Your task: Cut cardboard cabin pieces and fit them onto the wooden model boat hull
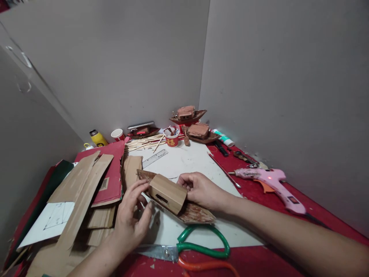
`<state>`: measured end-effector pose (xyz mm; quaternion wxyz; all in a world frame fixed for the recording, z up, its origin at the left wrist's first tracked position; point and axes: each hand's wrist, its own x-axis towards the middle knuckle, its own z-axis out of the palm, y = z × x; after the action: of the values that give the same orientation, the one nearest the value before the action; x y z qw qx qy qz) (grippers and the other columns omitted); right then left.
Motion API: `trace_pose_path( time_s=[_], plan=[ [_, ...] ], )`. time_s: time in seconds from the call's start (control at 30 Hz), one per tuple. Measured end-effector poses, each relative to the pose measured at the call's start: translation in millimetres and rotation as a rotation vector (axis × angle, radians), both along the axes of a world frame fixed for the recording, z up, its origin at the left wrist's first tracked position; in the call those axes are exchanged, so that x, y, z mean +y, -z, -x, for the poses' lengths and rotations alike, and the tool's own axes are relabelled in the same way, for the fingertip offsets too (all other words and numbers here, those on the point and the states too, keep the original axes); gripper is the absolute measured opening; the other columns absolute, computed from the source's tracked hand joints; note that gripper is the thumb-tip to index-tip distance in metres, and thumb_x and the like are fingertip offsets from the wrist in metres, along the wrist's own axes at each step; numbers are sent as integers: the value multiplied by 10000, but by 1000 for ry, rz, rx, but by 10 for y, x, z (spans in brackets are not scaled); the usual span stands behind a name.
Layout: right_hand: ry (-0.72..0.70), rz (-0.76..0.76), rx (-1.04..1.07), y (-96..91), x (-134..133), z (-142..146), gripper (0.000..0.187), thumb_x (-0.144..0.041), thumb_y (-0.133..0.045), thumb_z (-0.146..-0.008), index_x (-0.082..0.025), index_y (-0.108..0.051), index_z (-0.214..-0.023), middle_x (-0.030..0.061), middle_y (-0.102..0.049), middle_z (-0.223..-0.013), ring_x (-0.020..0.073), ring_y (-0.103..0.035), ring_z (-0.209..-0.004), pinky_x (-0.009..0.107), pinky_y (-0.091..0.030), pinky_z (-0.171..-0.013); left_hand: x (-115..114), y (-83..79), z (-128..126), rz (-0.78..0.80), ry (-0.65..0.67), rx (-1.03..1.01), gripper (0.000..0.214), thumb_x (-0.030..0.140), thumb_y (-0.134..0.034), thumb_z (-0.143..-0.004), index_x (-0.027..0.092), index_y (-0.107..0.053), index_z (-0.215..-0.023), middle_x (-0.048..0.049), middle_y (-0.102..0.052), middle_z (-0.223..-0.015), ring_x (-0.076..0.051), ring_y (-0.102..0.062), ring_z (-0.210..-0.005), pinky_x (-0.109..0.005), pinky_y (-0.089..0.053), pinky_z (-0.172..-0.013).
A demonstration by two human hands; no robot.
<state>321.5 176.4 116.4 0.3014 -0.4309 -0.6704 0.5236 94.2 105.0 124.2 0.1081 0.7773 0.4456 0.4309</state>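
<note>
A model boat (198,212) with a brown-streaked hull lies tilted between my hands above the white sheet. Its cardboard cabin (168,192) has a folded roof and a dark cut-out window on the near side. My left hand (134,211) is at the boat's left end, fingertips on hull and cabin edge, thumb by the near side. Curled fingers of my right hand (197,190) grip the far right side of the cabin; their tips are partly hidden. Just below the boat lie large scissors (201,250) with green and orange handles.
Cardboard pieces (77,188) and a red folder (111,177) are stacked left. A pink glue gun (273,184) lies right, its light lit. Behind are a ruler (155,157), wooden sticks (142,143), a red cup (171,140) and finished boats (198,132). Grey panels surround the table.
</note>
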Motion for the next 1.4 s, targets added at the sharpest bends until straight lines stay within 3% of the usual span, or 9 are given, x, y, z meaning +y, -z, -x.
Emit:
trace_pose_path(
  time_s=[0.23, 0.33, 0.4, 0.63, 0.77, 0.97, 1.1, 1.23, 1.4],
  plan=[
    [154, -155, -23, 33, 7, 7, 183, -33, -502, -563, -178, -541, -668, -60, -514, -576, 110, -458, -527, 214, -327, -492, -7, -176, -225, 569, -195, -685, 677, 312, -659, -842, 297, -328, -1432, -133, -397, -1467, -211, -619, -1058, -305, -549, -796],
    [208, -295, -88, 11, -35, 19, 196, -10, -505, -584, -185, -540, -666, -51, -507, -586, 123, -459, -548, 227, -316, -508, 25, -167, -336, 889, -160, -850, 801, 336, -700, -799, 230, -276, -1471, -176, -543, -1320, -233, -683, -925, -318, -572, -673],
    [230, -395, -136, -1, -74, 28, 198, -6, -519, -606, -187, -540, -684, -37, -519, -624, 134, -467, -575, 239, -325, -537, 55, -130, -394, 961, -146, -918, 814, 312, -717, -777, 198, -294, -1463, -151, -641, -1158, -216, -697, -826, -316, -570, -628],
    [221, -657, -285, -1, -203, 22, 202, -17, -511, -657, -195, -504, -752, 14, -551, -733, 172, -504, -649, 272, -357, -591, 90, -102, -457, 948, -154, -1053, 826, 194, -716, -691, 189, -349, -1431, -30, -696, -825, -174, -677, -706, -318, -566, -641],
    [153, -792, -363, -21, -248, -13, 241, -4, -479, -646, -191, -520, -794, 52, -582, -798, 203, -531, -718, 297, -379, -634, 113, -157, -323, 882, -149, -1079, 706, 124, -714, -636, 214, -507, -1305, -79, -693, -1096, -200, -681, -895, -314, -551, -747],
    [21, -1062, -430, -92, -291, -83, 212, -18, -470, -692, -179, -556, -800, 66, -581, -788, 215, -503, -702, 305, -390, -617, 135, -348, 65, 428, -327, -1003, 433, 183, -751, -679, 214, -645, -1098, -58, -653, -1142, -140, -633, -886, -204, -523, -678],
    [28, -1250, -457, -122, -311, -72, 205, -46, -416, -814, -166, -574, -762, 69, -566, -734, 211, -480, -647, 306, -390, -577, -71, -481, 46, 231, -370, -841, 319, 211, -760, -711, 214, -670, -1017, -51, -680, -1062, -122, -607, -759, -168, -487, -555],
    [35, -1311, -457, -124, -332, -35, 270, -78, -384, -903, -160, -585, -742, 58, -545, -697, 203, -460, -628, 306, -377, -567, -217, -542, -171, 373, -348, -622, 276, 294, -738, -756, 195, -673, -1006, -49, -703, -946, -94, -555, -571, -189, -471, -499],
    [3, -1327, -491, -115, -367, -18, 308, -84, -361, -944, -154, -599, -760, 52, -550, -694, 194, -452, -615, 313, -360, -565, -82, -560, -254, 762, -227, -522, 398, 417, -763, -714, 148, -651, -985, 11, -622, -585, -103, -543, -415, -185, -418, -393]
  ],
)
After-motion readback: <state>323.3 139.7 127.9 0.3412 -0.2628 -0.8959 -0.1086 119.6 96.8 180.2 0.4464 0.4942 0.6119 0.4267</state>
